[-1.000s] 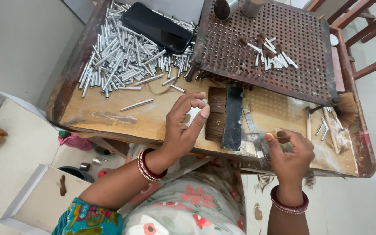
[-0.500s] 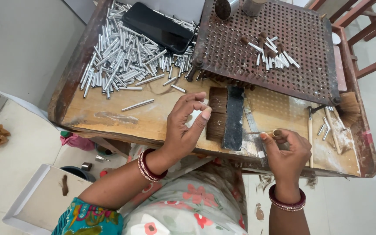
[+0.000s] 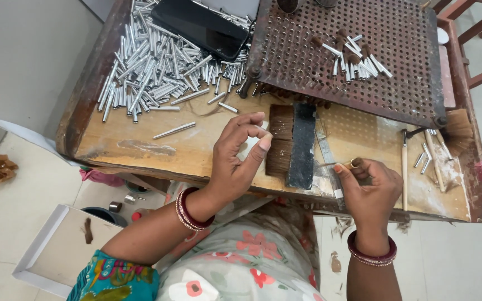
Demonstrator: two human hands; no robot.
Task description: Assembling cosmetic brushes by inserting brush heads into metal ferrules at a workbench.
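Silver tubes [image 3: 157, 67] lie heaped at the far left of the wooden tray [image 3: 140, 147], well beyond my left hand [image 3: 238, 159]. That hand is curled with thumb and fingers pinched on a small pale piece [image 3: 254, 146]; what the piece is I cannot tell. It sits just left of the flat brush [image 3: 292, 146], whose dark bar runs away from me between my two hands.

My right hand [image 3: 369, 187] is closed on a small brass ring [image 3: 355, 163], held at the fingertips with a thin wire or bristle running leftward from it toward the brush. Compared with half a second ago, this hand has shifted slightly toward the brush and the ring now shows more plainly at the fingertips; the left hand has hardly moved. I judge the ring is being brought to the bristles.

Beyond both hands stands the brown perforated board [image 3: 352, 67] carrying a small cluster of finished tubes [image 3: 355, 56]; a black phone [image 3: 205, 27] rests on the heap. To the right of my right hand lie a thin stick [image 3: 404, 167] and a few loose tubes. Bare wood lies left of my left hand, bounded by the raised rim; the near edge runs under both wrists.
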